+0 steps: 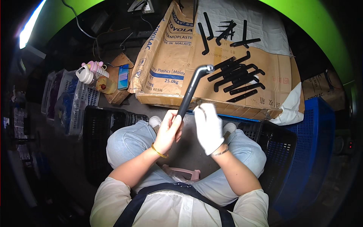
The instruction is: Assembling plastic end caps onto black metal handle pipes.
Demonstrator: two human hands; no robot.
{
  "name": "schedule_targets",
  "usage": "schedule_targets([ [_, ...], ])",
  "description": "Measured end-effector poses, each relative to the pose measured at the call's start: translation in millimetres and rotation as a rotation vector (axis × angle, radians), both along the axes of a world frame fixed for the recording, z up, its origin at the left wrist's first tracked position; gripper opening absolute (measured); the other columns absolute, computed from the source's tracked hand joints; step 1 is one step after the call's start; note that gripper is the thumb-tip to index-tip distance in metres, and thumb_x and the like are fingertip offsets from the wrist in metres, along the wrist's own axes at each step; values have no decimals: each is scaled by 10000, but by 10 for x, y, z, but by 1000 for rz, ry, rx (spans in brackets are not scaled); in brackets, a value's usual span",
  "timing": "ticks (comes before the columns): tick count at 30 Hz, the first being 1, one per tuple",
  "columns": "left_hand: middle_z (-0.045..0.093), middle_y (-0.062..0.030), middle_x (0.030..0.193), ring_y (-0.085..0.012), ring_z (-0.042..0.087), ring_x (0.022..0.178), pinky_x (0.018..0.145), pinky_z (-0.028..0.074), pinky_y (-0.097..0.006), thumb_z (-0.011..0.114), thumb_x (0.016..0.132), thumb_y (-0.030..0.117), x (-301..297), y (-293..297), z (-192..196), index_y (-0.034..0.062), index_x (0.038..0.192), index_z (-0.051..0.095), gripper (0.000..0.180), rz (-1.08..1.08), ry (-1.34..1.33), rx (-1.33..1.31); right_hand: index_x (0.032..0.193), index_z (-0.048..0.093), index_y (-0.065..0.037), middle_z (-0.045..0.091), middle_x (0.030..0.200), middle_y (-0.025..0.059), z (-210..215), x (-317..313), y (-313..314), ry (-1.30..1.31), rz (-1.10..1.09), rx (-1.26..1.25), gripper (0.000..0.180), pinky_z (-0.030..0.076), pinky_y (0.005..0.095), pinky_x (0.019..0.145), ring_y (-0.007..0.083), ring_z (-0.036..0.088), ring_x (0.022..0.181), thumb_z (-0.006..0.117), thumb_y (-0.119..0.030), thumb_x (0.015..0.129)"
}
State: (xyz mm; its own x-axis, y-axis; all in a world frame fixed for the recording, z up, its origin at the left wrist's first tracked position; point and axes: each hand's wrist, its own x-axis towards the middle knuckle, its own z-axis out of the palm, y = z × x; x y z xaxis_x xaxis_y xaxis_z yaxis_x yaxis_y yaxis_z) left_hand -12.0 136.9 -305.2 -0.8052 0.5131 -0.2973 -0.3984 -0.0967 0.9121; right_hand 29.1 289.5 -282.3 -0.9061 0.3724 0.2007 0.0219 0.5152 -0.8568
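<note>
My bare left hand (168, 132) is wrapped round the lower end of a black bent tube (188, 94). The tube slants up and away, and its bent far end carries a shiny pale tip. Beside it, my right hand (208, 128) wears a white glove, with its fingers curled together close to the tube but apart from it. Whether something small sits in those fingertips I cannot make out. Beyond both hands, a pile of similar black bent tubes (238, 78) lies on a cardboard-covered surface (177, 99). Several more black pieces (225, 31) lie farther back.
A printed paper sack (172, 49) covers the surface's left part; a pale sheet (264, 32) lies at the back. At left are a phone (123, 77), a drink bottle (105, 84) and a dark crate (99, 140). A blue crate (308, 151) stands at right.
</note>
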Motion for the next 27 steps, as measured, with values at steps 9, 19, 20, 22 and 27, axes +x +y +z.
schedule_targets([
  [9, 495, -40, 732, -113, 484, 501, 448, 456, -245, 399, 1015, 419, 642, -352, 133, 73, 1208, 452, 399, -475, -480, 214, 949, 602, -30, 593, 777, -3, 61, 10, 444, -44, 25, -475, 123, 448, 223, 626, 52, 536, 713, 631, -145, 917],
  [19, 426, -34, 880, -73, 436, 527, 399, 399, -212, 395, 1037, 265, 947, -638, 548, 102, 1266, 358, 283, -185, -60, 118, 1072, 577, -37, 643, 859, 102, 392, 1094, -438, -245, 327, -747, 206, 486, 303, 689, 165, 616, 752, 429, -163, 1004],
  [20, 422, -30, 866, -69, 425, 511, 388, 389, -210, 395, 1037, 272, 956, -679, 595, 101, 1242, 366, 269, -200, -78, 164, 1054, 578, -34, 640, 851, 130, 459, 1153, -447, -160, 324, -558, 197, 488, 319, 697, 207, 634, 759, 431, -154, 999],
  [22, 419, -18, 838, -63, 405, 487, 374, 372, -207, 394, 1037, 289, 976, -689, 678, 101, 1206, 376, 253, -207, -65, 157, 1023, 589, -28, 631, 844, 182, 619, 1200, -448, -171, 344, -438, 178, 498, 350, 698, 306, 656, 774, 459, -143, 981],
  [27, 407, -1, 685, -63, 381, 468, 366, 337, -208, 396, 1034, 340, 1017, -636, 818, 126, 1176, 392, 257, -302, -94, 148, 981, 603, -52, 648, 869, 186, 812, 1206, -452, -125, 414, -211, 155, 513, 400, 661, 373, 653, 779, 500, -166, 959],
])
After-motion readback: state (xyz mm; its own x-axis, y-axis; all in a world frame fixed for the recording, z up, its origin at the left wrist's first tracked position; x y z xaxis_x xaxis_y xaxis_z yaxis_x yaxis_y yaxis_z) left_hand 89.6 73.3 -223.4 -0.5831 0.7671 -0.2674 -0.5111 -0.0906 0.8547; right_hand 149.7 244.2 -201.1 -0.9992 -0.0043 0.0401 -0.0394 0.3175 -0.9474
